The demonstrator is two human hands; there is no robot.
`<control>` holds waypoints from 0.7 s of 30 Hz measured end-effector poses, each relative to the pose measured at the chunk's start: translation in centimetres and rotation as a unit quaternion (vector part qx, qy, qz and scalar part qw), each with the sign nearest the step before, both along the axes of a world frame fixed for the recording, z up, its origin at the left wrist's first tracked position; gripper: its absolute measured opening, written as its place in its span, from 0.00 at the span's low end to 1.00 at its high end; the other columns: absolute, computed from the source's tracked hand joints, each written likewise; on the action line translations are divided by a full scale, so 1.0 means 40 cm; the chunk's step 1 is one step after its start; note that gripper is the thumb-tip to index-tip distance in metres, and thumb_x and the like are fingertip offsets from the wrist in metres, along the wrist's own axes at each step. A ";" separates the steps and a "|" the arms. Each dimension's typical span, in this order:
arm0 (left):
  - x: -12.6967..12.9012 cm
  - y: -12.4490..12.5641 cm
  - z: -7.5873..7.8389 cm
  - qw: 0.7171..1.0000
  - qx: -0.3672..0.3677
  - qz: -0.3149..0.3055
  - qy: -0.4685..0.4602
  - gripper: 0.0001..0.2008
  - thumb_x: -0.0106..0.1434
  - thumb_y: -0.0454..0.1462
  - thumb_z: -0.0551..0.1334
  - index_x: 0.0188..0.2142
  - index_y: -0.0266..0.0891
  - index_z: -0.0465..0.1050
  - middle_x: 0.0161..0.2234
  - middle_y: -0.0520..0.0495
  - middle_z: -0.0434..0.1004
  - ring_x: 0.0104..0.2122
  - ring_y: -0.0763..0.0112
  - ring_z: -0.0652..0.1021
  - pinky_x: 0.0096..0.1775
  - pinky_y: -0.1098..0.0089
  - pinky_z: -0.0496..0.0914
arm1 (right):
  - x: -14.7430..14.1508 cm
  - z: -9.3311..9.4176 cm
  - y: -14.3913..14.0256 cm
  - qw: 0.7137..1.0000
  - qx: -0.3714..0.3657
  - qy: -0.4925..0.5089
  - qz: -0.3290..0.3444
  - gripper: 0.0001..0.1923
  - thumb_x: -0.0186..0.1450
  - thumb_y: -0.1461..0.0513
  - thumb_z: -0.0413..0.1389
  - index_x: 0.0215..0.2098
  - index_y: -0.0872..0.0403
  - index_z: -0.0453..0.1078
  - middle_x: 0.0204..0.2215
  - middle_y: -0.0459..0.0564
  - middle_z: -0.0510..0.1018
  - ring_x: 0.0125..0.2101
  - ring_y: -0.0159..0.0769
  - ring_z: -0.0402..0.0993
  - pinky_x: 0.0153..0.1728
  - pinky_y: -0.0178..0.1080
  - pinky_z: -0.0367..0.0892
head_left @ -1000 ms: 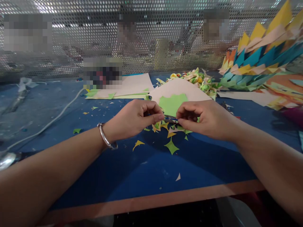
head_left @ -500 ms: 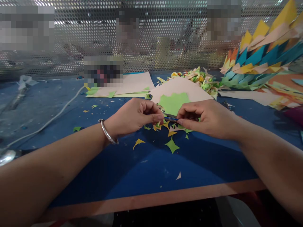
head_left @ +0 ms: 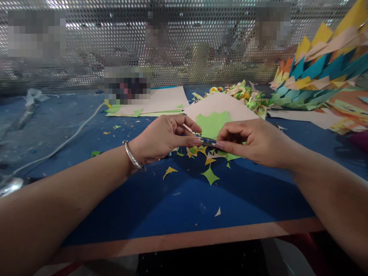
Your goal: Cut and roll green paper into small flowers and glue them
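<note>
Both of your hands have shifted a little toward the far edge of the table since a second ago, and they stay pressed fingertip to fingertip over the scrap heap. Your left hand is curled nearly closed, thumb and forefinger pinching one end of a small dark blue piece; a pale sliver now shows above its knuckles, and you cannot tell what that is. Your right hand is curled the same way, its fingertips nipping the other end of the piece. So the piece hangs between the two hands, just above the scraps, roughly mid-table and nearer the far edge than the near one.

Little else has changed. My reading is that the grip is the same fine two-handed pinch, only carried slightly away from you, so the work on the piece looks unfinished.

A green sheet lies on a pale sheet just beyond your fingers. More pale sheets sit toward the far left, a cable runs across the left side, a crumpled paper heap lies near the far edge, and stacked coloured points fill the far right corner. A bangle rings your left wrist.
</note>
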State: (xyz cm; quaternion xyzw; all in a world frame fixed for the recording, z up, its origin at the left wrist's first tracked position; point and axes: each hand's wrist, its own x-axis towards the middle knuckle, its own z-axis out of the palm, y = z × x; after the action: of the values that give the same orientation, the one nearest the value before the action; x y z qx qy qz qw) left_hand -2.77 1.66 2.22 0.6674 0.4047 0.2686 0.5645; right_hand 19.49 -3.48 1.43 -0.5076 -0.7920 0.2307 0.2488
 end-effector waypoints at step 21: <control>-0.003 0.003 -0.004 0.999 0.043 -0.017 0.011 0.15 0.61 0.33 0.68 0.48 0.38 0.72 0.25 0.54 0.77 0.19 0.80 0.71 0.22 0.77 0.60 | -0.003 -0.008 -0.001 0.999 0.045 -0.022 0.008 0.09 0.65 0.60 0.57 0.27 0.51 0.69 0.20 0.43 0.69 0.21 0.30 0.61 0.24 0.37 0.57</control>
State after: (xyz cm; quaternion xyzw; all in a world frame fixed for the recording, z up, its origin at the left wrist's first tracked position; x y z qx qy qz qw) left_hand -2.91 1.76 2.08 0.7010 0.3872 0.2687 0.5352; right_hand 19.38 -3.50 1.10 -0.4942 -0.8109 0.1857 0.2522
